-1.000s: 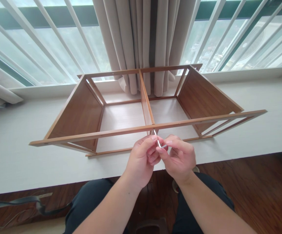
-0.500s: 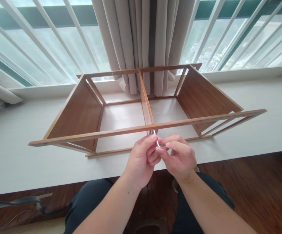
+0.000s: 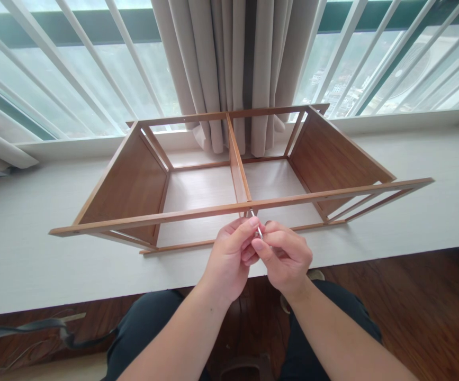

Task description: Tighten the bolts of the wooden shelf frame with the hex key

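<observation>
A brown wooden shelf frame [image 3: 197, 210] lies on its side, with a board at each end and a divider [image 3: 239, 161] across its middle. My left hand [image 3: 233, 251] pinches the shaft of a silver hex key [image 3: 259, 231] just below the near rail. The key's tip meets that rail where the divider joins it. My right hand [image 3: 287, 254] is closed on the key's bent end, mostly covered by its fingers. Any screw at the tip is too small to make out.
The frame rests on a white windowsill ledge [image 3: 26, 222]. Behind it hang grey curtains [image 3: 217, 63] between barred windows. My knees are below the ledge's front edge, over a dark wooden floor [image 3: 420, 307]. A dark strap [image 3: 23, 330] lies at lower left.
The hex key's bent end has turned, so its short arm no longer points right. My right hand has shifted slightly left with it; my left hand stays on the shaft.
</observation>
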